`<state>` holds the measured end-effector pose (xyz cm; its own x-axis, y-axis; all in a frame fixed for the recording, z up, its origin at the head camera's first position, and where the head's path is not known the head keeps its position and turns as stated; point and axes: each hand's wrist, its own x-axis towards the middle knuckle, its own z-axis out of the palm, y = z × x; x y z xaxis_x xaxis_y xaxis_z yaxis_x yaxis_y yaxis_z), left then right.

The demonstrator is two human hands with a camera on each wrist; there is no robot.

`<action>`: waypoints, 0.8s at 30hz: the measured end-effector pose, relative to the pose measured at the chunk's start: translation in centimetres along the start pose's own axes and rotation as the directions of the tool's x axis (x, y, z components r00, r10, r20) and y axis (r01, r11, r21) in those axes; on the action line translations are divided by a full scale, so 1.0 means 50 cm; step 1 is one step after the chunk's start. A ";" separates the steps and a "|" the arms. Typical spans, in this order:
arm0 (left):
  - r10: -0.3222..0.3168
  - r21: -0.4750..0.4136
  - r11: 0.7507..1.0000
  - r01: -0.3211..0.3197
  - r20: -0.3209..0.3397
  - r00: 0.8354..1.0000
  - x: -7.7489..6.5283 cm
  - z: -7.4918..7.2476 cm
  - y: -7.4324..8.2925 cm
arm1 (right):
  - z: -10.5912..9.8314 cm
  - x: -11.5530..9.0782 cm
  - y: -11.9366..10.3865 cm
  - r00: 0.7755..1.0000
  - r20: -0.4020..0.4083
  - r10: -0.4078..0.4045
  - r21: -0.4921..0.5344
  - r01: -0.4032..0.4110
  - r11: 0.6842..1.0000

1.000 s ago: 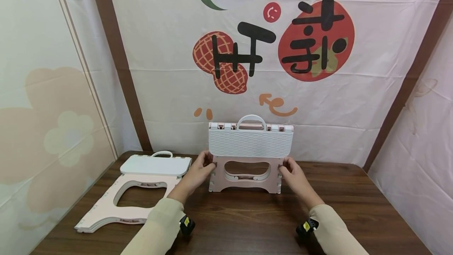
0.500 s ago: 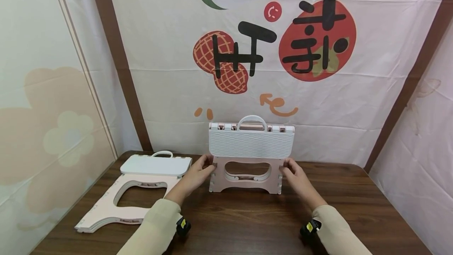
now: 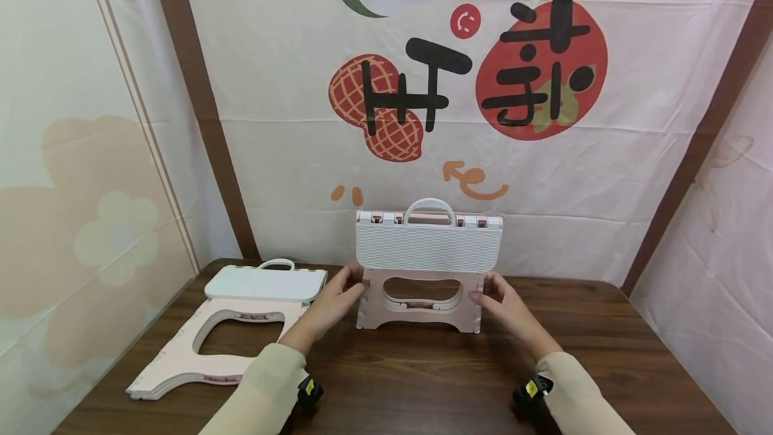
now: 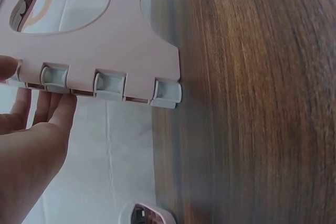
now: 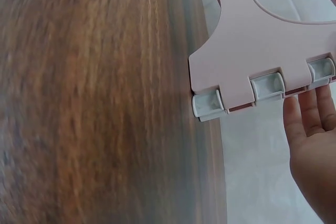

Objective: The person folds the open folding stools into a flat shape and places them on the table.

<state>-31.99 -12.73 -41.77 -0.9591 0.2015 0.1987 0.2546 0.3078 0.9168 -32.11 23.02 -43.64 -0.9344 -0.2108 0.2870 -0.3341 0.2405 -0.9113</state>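
Note:
A folding stool (image 3: 429, 240), folded flat, stands upright near the back of the table. Its white ridged top has a handle on its upper edge, and its pink legs frame an oval opening. At its left edge my left hand (image 3: 332, 304) pinches the leg panel, thumb in front and fingers behind. My right hand (image 3: 506, 307) grips the opposite edge the same way, its thumb lying on the front face. In the left wrist view the fingers (image 4: 62, 114) touch the hinged edge. The right wrist view shows fingers (image 5: 310, 114) behind that side's hinges.
A second folded stool (image 3: 266, 283), white-topped with pink legs, lies flat on the left of the wooden table (image 3: 417, 381). A printed cloth wall (image 3: 290, 153) hangs right behind the table's back edge.
My right thumb has slid slightly inward and down on the pink panel's front. The left hand and both stools stay almost where they were.

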 end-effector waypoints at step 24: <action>0.032 0.023 0.999 -0.030 -0.056 0.998 -0.005 0.016 -0.004 | 0.013 -0.004 -0.008 0.997 -0.081 0.015 0.025 -0.013 1.000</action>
<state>-31.72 -12.08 -42.28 -0.9560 0.1587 0.2466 0.2863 0.3233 0.9019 -31.73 22.36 -43.52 -0.9463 -0.1295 0.2961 -0.3185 0.2191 -0.9223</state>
